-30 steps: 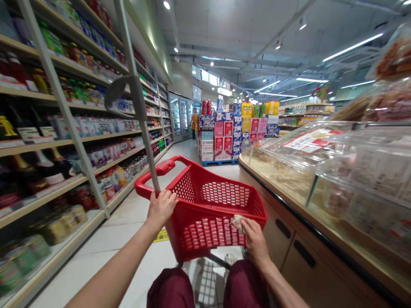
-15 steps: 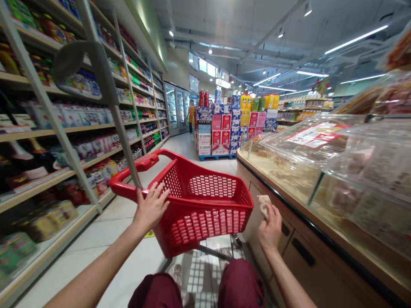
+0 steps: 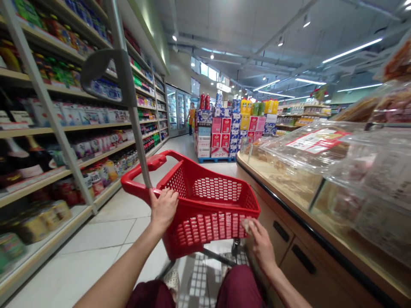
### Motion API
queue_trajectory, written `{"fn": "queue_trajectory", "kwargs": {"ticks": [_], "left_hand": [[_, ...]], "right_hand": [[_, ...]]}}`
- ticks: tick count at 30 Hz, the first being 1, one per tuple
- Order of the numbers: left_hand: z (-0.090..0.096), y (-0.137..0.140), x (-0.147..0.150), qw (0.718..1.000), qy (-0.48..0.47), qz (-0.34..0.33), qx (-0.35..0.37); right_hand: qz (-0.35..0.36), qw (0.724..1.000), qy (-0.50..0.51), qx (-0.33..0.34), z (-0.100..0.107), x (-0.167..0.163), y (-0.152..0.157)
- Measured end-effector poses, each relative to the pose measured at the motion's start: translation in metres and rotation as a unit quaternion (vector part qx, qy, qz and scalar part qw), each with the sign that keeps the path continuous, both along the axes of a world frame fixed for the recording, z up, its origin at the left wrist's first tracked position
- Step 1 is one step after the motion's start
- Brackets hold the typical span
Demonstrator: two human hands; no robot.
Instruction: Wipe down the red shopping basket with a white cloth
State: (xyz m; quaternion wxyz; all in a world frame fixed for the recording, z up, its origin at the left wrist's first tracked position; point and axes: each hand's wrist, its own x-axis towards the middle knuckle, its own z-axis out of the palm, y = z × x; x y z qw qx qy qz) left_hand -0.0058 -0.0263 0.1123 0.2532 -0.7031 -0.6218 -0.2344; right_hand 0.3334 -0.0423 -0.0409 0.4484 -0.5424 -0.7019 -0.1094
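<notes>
A red plastic shopping cart basket point(image 3: 218, 206) with slotted walls stands on a grey frame in front of my knees. My left hand point(image 3: 163, 208) is closed over its near rim, beside a grey metal pole point(image 3: 140, 147) that rises at the handle end. Low at the basket's right end, my right hand point(image 3: 262, 244) pinches a small, crumpled pale cloth point(image 3: 246, 224). The cloth meets the slotted side wall near the corner, with much of it hidden by my fingers.
Shelves of drinks and cans point(image 3: 93, 149) line the left. At right stands a wooden counter point(image 3: 289, 252) with clear plastic food packs point(image 3: 316, 141). Stacked boxes point(image 3: 221, 132) sit on a blue pallet ahead. A person in an orange vest point(image 3: 192, 117) stands farther back.
My right hand has moved left and down, bringing the cloth from beside the basket onto its side wall. The cart and my left hand have shifted slightly rightward in view.
</notes>
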Motion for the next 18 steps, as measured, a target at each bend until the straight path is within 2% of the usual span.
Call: {"fn": "queue_trajectory", "kwargs": {"ticks": [3,8,10,12,14,16,18], "left_hand": [[0.002,-0.001,0.01,1.0,0.013,0.013,-0.01],[-0.001,0.003,0.013,0.999,0.023,0.031,0.004],[-0.003,0.004,0.013,0.999,0.021,0.031,0.013],[-0.004,0.004,0.012,0.999,0.016,0.032,0.019],[-0.005,0.003,0.012,0.999,0.007,0.032,0.019],[-0.006,0.002,0.011,1.0,-0.006,0.023,0.017],[-0.007,0.001,0.01,1.0,-0.016,0.004,0.011]], "right_hand": [[-0.019,0.997,0.042,0.062,0.005,-0.011,0.004],[0.053,0.997,-0.048,-0.01,-0.029,-0.019,-0.009],[0.035,0.999,-0.027,0.008,-0.021,-0.015,-0.007],[0.01,0.999,0.01,0.05,0.001,-0.013,0.002],[0.017,0.996,0.023,0.081,0.017,-0.018,0.013],[0.045,0.997,-0.003,0.063,0.016,-0.03,0.018],[0.09,0.994,-0.055,0.016,0.004,-0.046,0.018]]}}
